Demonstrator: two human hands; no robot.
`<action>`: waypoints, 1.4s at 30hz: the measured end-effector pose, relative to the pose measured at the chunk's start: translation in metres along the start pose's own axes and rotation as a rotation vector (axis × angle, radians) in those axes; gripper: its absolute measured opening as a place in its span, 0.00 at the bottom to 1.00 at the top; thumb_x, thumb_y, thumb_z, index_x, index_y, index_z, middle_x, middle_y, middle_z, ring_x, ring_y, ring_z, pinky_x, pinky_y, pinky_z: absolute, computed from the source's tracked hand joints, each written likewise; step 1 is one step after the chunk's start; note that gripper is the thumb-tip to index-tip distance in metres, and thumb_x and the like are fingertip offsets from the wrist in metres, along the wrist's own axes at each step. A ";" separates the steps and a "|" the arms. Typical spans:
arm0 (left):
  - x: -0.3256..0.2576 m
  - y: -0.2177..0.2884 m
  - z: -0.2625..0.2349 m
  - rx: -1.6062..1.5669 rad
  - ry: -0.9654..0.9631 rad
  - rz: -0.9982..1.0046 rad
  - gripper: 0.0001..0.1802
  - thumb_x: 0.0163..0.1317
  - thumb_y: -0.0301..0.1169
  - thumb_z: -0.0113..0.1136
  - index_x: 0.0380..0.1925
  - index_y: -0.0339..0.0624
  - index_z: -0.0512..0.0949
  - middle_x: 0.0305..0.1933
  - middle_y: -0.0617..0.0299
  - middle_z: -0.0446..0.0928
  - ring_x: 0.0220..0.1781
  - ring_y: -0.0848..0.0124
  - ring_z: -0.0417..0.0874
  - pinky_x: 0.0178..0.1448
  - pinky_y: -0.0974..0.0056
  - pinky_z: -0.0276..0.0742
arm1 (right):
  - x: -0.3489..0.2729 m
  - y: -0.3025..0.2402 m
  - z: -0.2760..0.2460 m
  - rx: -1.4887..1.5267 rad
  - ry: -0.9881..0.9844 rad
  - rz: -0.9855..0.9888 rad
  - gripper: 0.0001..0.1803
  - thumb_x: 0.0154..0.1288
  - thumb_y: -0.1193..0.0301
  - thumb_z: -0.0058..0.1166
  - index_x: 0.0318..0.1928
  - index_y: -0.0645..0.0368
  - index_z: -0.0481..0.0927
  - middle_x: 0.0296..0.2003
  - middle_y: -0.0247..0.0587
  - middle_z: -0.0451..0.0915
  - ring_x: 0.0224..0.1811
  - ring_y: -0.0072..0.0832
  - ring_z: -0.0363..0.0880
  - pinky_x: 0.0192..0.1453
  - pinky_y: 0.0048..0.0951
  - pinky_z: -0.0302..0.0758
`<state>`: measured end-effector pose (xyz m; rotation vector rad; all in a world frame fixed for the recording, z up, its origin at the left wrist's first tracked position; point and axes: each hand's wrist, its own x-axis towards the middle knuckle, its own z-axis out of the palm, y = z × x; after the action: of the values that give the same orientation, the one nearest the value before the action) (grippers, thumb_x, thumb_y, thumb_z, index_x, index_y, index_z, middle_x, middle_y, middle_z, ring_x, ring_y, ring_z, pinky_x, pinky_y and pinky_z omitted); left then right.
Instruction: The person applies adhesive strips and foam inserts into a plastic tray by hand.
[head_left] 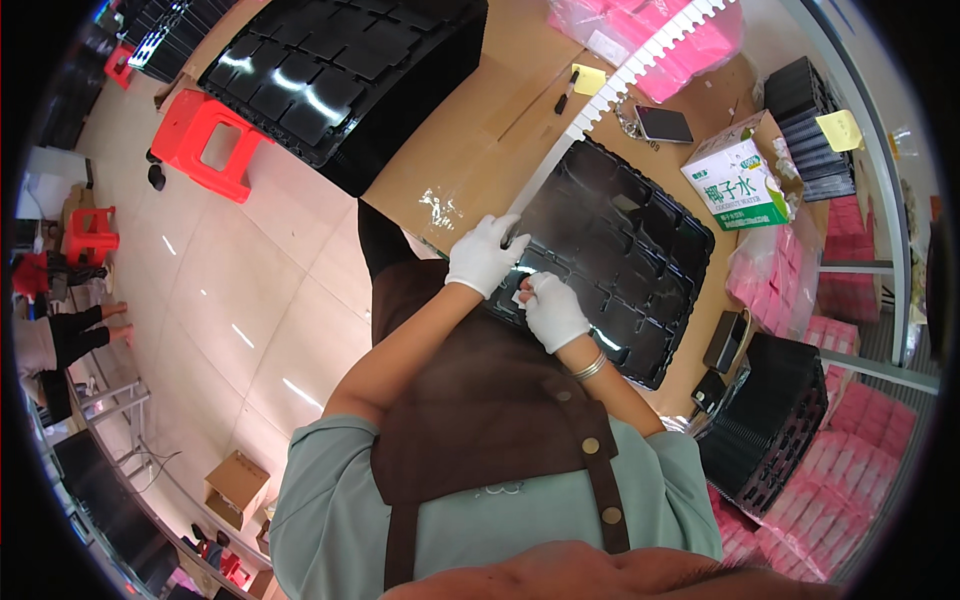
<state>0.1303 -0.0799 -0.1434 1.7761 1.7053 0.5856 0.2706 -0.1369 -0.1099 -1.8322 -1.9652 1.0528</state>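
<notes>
My left hand [484,257], in a white glove, is closed on the lower end of a long white strip [580,122] with a notched edge. The strip runs up and away to the right. Just right of it, my right hand [554,312], also gloved and with bare fingertips showing, is pinched over the near left edge of a black plastic tray [640,270]. A small pale bit shows at those fingertips, too small to name. The tray has rows of shallow compartments and lies flat on the brown table [425,195].
A tall stack of black trays [330,85] stands at the far left. On the right are a phone [664,124], a white-green carton [735,178], pink bagged packs [770,275] and more black trays [770,420]. A marker [567,92] lies by yellow notes; a red stool [205,145] stands left.
</notes>
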 end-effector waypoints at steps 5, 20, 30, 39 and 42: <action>-0.001 0.001 -0.003 -0.011 -0.017 -0.009 0.23 0.58 0.50 0.53 0.51 0.53 0.74 0.41 0.56 0.74 0.43 0.55 0.79 0.48 0.56 0.74 | 0.007 -0.003 0.002 -0.114 0.007 -0.002 0.05 0.55 0.77 0.51 0.32 0.65 0.78 0.29 0.54 0.80 0.36 0.43 0.81 0.41 0.36 0.76; 0.001 0.001 0.002 0.003 0.046 0.025 0.21 0.59 0.48 0.56 0.48 0.51 0.75 0.35 0.57 0.74 0.39 0.58 0.79 0.43 0.57 0.74 | 0.007 0.019 -0.006 0.189 -0.064 -0.088 0.02 0.55 0.80 0.50 0.28 0.66 0.75 0.22 0.44 0.77 0.25 0.29 0.79 0.29 0.29 0.75; -0.008 -0.014 -0.026 0.026 -0.010 -0.053 0.27 0.59 0.51 0.54 0.51 0.45 0.74 0.46 0.50 0.74 0.49 0.51 0.76 0.52 0.54 0.72 | 0.061 0.046 -0.220 0.152 1.221 -0.090 0.06 0.56 0.80 0.51 0.22 0.62 0.74 0.19 0.41 0.75 0.20 0.25 0.72 0.26 0.29 0.69; -0.026 0.080 -0.074 0.225 0.224 0.428 0.14 0.54 0.34 0.63 0.40 0.45 0.79 0.37 0.56 0.75 0.39 0.57 0.77 0.41 0.56 0.73 | 0.096 0.250 -0.410 -0.256 0.830 0.076 0.15 0.60 0.62 0.52 0.37 0.60 0.82 0.34 0.52 0.81 0.40 0.43 0.80 0.47 0.33 0.74; -0.034 0.079 -0.070 -0.119 0.194 0.354 0.12 0.54 0.28 0.63 0.40 0.42 0.80 0.37 0.55 0.75 0.38 0.61 0.78 0.42 0.62 0.74 | 0.058 0.253 -0.417 0.013 0.904 0.203 0.14 0.58 0.62 0.52 0.34 0.59 0.82 0.33 0.52 0.81 0.39 0.51 0.78 0.45 0.39 0.74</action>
<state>0.1380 -0.1046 -0.0357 2.0012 1.4474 1.0195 0.7140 0.0403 0.0036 -2.0105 -1.2392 0.1682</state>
